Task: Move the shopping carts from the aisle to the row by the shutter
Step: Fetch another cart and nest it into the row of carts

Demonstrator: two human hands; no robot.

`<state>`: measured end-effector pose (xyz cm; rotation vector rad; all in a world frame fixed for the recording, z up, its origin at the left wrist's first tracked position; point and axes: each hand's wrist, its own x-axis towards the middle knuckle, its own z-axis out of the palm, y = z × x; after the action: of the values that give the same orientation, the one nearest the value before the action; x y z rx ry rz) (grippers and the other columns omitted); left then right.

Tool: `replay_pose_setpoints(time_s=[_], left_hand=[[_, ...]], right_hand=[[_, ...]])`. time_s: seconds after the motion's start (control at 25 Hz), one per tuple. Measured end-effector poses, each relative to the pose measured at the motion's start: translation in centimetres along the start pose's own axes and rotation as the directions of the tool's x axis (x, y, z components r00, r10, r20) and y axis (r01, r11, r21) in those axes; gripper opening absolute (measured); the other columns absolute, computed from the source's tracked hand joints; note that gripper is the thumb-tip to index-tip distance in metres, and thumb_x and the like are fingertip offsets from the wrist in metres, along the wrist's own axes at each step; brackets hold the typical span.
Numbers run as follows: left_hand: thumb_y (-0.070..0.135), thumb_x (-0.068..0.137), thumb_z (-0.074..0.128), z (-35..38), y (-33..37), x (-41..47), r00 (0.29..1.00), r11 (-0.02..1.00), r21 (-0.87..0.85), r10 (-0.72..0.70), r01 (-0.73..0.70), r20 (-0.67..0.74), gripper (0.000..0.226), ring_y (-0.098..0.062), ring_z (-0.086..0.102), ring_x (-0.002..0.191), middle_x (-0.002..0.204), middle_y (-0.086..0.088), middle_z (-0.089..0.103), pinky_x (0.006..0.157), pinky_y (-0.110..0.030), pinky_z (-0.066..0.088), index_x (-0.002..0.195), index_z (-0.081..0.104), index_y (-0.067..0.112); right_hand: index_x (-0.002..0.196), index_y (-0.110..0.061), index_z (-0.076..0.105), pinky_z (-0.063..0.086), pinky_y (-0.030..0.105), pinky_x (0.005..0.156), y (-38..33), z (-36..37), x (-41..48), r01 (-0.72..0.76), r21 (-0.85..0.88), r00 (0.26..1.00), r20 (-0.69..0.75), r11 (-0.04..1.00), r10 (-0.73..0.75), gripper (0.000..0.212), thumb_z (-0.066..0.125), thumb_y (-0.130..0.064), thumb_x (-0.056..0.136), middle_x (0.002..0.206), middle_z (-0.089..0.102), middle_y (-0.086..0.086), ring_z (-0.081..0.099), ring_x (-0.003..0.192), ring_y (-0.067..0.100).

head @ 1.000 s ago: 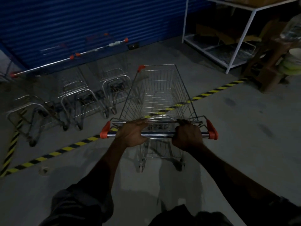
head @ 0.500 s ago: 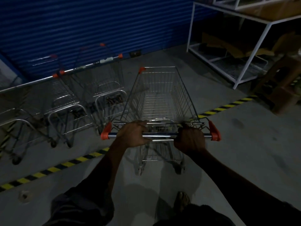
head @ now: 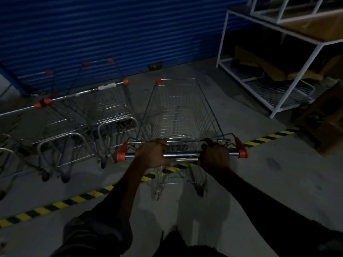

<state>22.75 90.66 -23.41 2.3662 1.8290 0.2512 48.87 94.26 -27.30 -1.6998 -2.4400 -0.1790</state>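
Observation:
An empty wire shopping cart (head: 178,112) with orange corner caps stands straight ahead of me, nose pointing at the blue shutter (head: 111,34). My left hand (head: 151,153) grips the left part of its chrome handle bar (head: 182,154). My right hand (head: 215,156) grips the right part. The cart's rear wheels sit on the yellow-black floor stripe (head: 78,199). To its left, a row of parked carts (head: 78,115) stands side by side, facing the shutter.
A white metal rack (head: 278,75) with cardboard on its shelves stands at the right, a brown box (head: 323,123) in front of it. Bare concrete floor lies between the cart and the rack. The scene is dim.
The cart has rolled forward toward the shutter and over the striped line. It now stands beside the rightmost parked cart. Both hands kept their grip on the handle.

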Motion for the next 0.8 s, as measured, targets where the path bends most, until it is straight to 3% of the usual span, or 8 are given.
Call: replay_pose_setpoints(time_s=[0.12, 0.24, 0.32, 0.44, 0.6, 0.8], left_hand=[[0.079, 0.062, 0.035, 0.3, -1.5, 5.7, 1.0, 0.999, 0.025, -0.027, 0.027, 0.0, 0.078, -0.013, 0.057, 0.131, 0.155, 0.012, 0.047, 0.099, -0.03, 0.048, 0.104, 0.078, 0.029], [0.078, 0.06, 0.034, 0.7, -3.9, 11.2, 0.998, 0.998, 0.043, -0.053, 0.055, -0.032, 0.078, -0.012, 0.059, 0.128, 0.152, 0.013, 0.051, 0.097, -0.028, 0.049, 0.103, 0.078, 0.03], [0.078, 0.061, 0.037, 0.9, -5.8, 14.3, 0.998, 0.998, 0.03, -0.057, 0.058, -0.024, 0.076, -0.011, 0.058, 0.128, 0.151, 0.012, 0.052, 0.098, -0.027, 0.048, 0.102, 0.078, 0.029], [0.07, 0.074, 0.062, 0.5, -8.9, 19.6, 0.998, 0.997, 0.053, -0.063, 0.063, -0.001, 0.056, -0.013, 0.056, 0.131, 0.153, 0.01, 0.05, 0.1, -0.029, 0.047, 0.108, 0.077, 0.029], [0.063, 0.075, 0.066, 0.7, -12.1, 25.4, 0.988, 0.987, 0.054, -0.145, 0.149, -0.057, 0.051, -0.013, 0.054, 0.133, 0.152, 0.008, 0.052, 0.1, -0.031, 0.048, 0.107, 0.077, 0.024], [0.053, 0.075, 0.062, 2.0, -16.8, 29.6, 0.963, 0.973, 0.044, -0.218, 0.228, -0.156, 0.047, -0.028, 0.064, 0.121, 0.142, -0.003, 0.06, 0.091, -0.042, 0.056, 0.102, 0.073, 0.017]], right_hand=[[0.088, -0.013, 0.072, 0.044, 0.048, 0.089, 1.1, 1.0, 5.7, -0.122, 0.015, 0.992, -0.033, 0.992, 0.122, 0.032, 0.056, -0.032, 0.067, 0.11, 0.069, 0.009, 0.06, 0.099, 0.037], [0.104, -0.02, 0.065, 0.037, 0.054, 0.099, 1.5, 2.2, 10.2, -0.168, 0.088, 0.98, -0.09, 0.982, 0.176, 0.04, 0.065, -0.039, 0.069, 0.114, 0.062, 0.004, 0.054, 0.108, 0.035], [0.103, -0.025, 0.061, 0.035, 0.053, 0.1, 2.0, 3.6, 13.0, -0.07, 0.157, 0.98, -0.171, 0.985, 0.097, 0.044, 0.066, -0.058, 0.073, 0.113, 0.059, -0.001, 0.053, 0.108, 0.031], [0.1, -0.031, 0.063, 0.033, 0.051, 0.099, 2.9, 5.3, 18.9, -0.007, 0.193, 0.978, -0.204, 0.981, 0.047, 0.059, 0.053, -0.085, 0.079, 0.105, 0.058, -0.004, 0.052, 0.106, 0.028], [0.095, -0.026, 0.067, 0.035, 0.053, 0.099, 3.9, 7.1, 27.1, 0.013, 0.165, 0.98, -0.196, 0.986, 0.02, 0.064, 0.041, -0.084, 0.086, 0.096, 0.059, 0.004, 0.055, 0.101, 0.033], [0.094, -0.028, 0.07, 0.039, 0.053, 0.095, 5.2, 8.5, 35.7, 0.09, 0.162, 0.983, -0.173, 0.983, -0.061, 0.069, 0.036, -0.088, 0.082, 0.096, 0.062, 0.005, 0.058, 0.099, 0.036]])
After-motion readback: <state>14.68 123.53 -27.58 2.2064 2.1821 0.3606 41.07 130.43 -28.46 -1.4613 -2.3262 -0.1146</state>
